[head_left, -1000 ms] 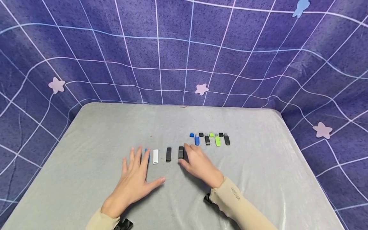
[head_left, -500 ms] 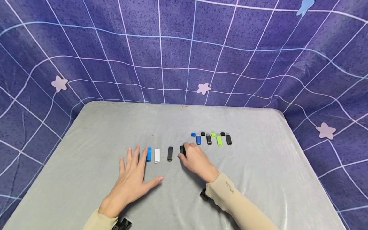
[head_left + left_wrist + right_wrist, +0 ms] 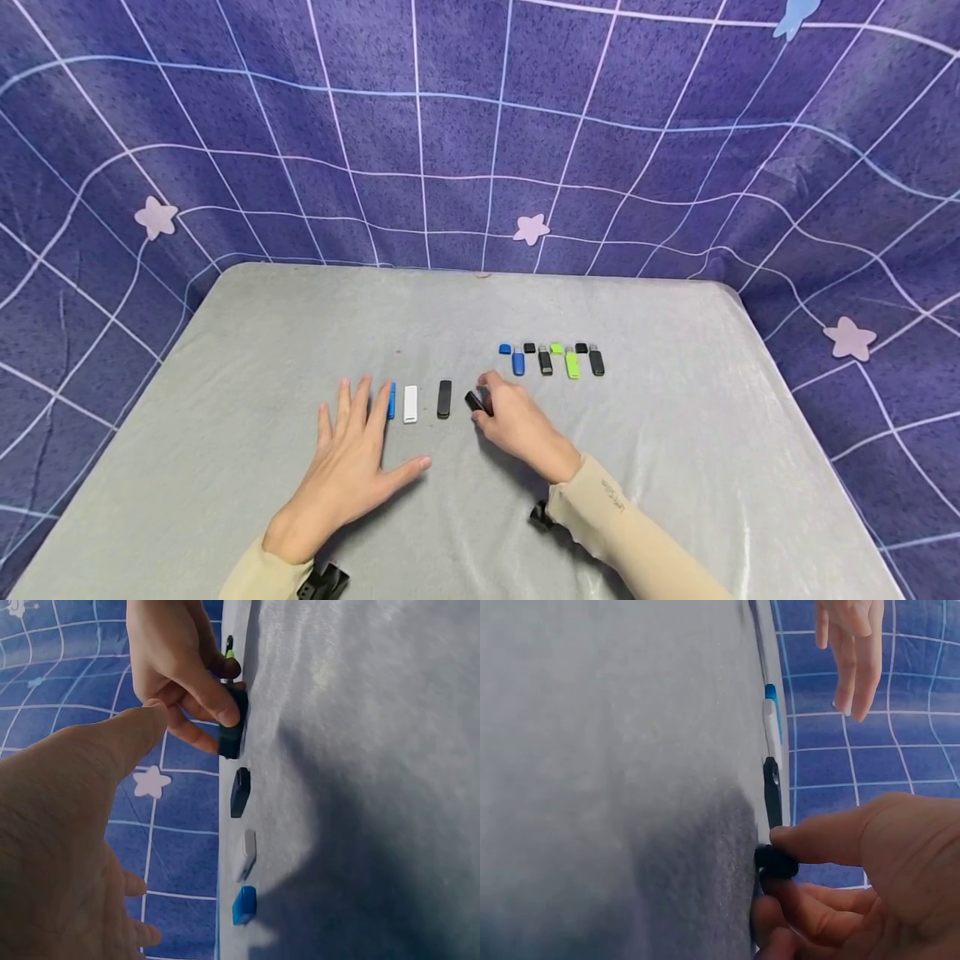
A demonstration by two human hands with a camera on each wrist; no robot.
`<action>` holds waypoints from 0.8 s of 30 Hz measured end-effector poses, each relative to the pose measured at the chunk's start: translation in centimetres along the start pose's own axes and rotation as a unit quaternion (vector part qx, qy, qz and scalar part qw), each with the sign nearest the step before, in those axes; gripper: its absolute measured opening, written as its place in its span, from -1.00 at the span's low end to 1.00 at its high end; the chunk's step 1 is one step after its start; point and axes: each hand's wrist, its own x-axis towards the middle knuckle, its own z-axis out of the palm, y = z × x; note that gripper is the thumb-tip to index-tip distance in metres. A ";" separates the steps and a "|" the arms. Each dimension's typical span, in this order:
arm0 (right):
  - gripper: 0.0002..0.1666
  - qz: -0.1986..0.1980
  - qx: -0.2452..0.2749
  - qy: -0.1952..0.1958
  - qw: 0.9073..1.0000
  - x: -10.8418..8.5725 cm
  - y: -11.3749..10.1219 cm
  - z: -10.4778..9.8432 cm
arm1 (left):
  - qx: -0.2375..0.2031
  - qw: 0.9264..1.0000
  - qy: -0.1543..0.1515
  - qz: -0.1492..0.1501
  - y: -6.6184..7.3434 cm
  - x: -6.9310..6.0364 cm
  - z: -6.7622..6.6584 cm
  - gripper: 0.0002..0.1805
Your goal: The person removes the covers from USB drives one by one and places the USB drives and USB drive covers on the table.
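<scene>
My right hand (image 3: 525, 429) pinches a black USB stick (image 3: 475, 402) between thumb and fingers, its length slanting to the left. In the left wrist view that black stick (image 3: 234, 735) is seen side-on under the fingertips, close to the cloth. With fingers spread, my left hand (image 3: 343, 479) holds nothing; its index finger partly covers a blue USB stick (image 3: 392, 402). To the right of that lie a white USB stick (image 3: 410, 405) and another black USB stick (image 3: 444, 400), both parallel and pointing away from me.
Farther back on the grey table cloth (image 3: 300, 325) is a row of uncapped USB sticks: blue (image 3: 518, 362), black (image 3: 545, 364), green (image 3: 572, 365) and dark (image 3: 596, 362). A small cap, such as the blue cap (image 3: 505, 349), lies by each. A purple curtain (image 3: 450, 133) surrounds the table.
My right hand has taken hold of the rightmost black stick of the near row and tipped it aslant. My left hand has shifted only slightly, its fingers staying spread.
</scene>
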 end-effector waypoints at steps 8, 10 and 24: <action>-0.82 -0.016 0.018 -0.005 1.000 -1.6 0.4 -1.2 | -0.016 1.000 -0.001 0.012 1.3 0.5 0.0 0.25; -0.88 -0.022 0.018 -0.003 1.000 -2.1 0.6 -1.5 | -0.024 1.000 -0.005 0.014 1.6 0.6 0.0 0.25; -0.90 -0.080 0.073 -0.007 0.994 -5.4 1.8 -3.4 | -0.081 0.993 -0.019 0.081 4.3 1.7 0.2 -0.05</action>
